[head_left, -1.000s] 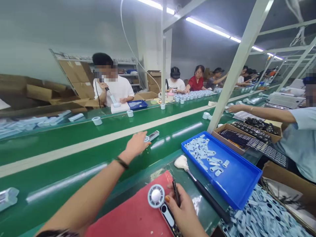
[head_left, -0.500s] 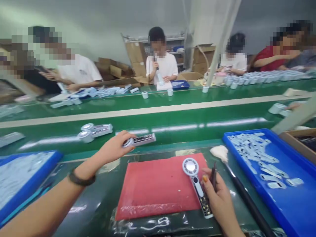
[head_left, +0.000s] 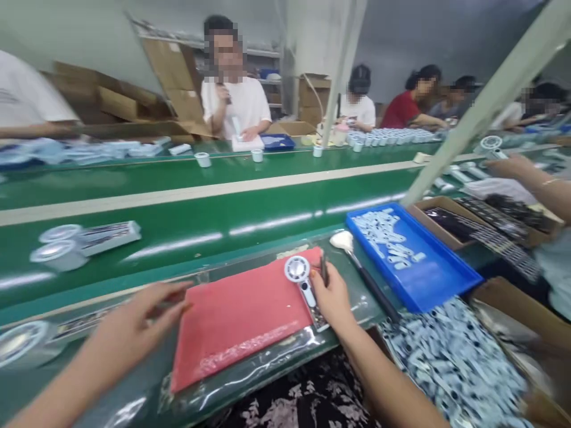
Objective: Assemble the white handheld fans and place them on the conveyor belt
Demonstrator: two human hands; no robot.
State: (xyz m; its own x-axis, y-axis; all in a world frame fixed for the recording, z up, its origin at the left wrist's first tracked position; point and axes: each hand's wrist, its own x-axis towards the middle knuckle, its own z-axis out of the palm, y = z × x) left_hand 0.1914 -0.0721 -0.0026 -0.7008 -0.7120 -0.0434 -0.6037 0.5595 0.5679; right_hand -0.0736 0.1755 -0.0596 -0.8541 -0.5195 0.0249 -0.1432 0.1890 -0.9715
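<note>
My left hand point(head_left: 134, 324), blurred, is stretched out with fingers apart at the left edge of a red mat point(head_left: 236, 315); nothing shows in it. Partly behind that hand lies a light-blue device point(head_left: 29, 342) with a round head and an open handle. My right hand point(head_left: 332, 291) grips slim dark tweezers point(head_left: 323, 268), their tips pointing up. Against the same hand's fingers rests another round-headed device point(head_left: 298, 270) on the mat's right side, circuit parts showing in its handle. Whether the fingers also hold this device is hard to tell.
Two similar devices point(head_left: 66, 252) lie on the green conveyor belt point(head_left: 187, 238). Right of the mat are a black-handled brush point(head_left: 372, 285), a blue tray point(head_left: 428, 282) of small parts and a heap of light-blue pieces point(head_left: 455, 356). A slanted post point(head_left: 473, 107) rises beyond. Several co-workers sit around.
The view has swung right. My left hand has let go of the device it held over the belt and drawn back left; a device now lies beside it. My right hand keeps the tweezers.
</note>
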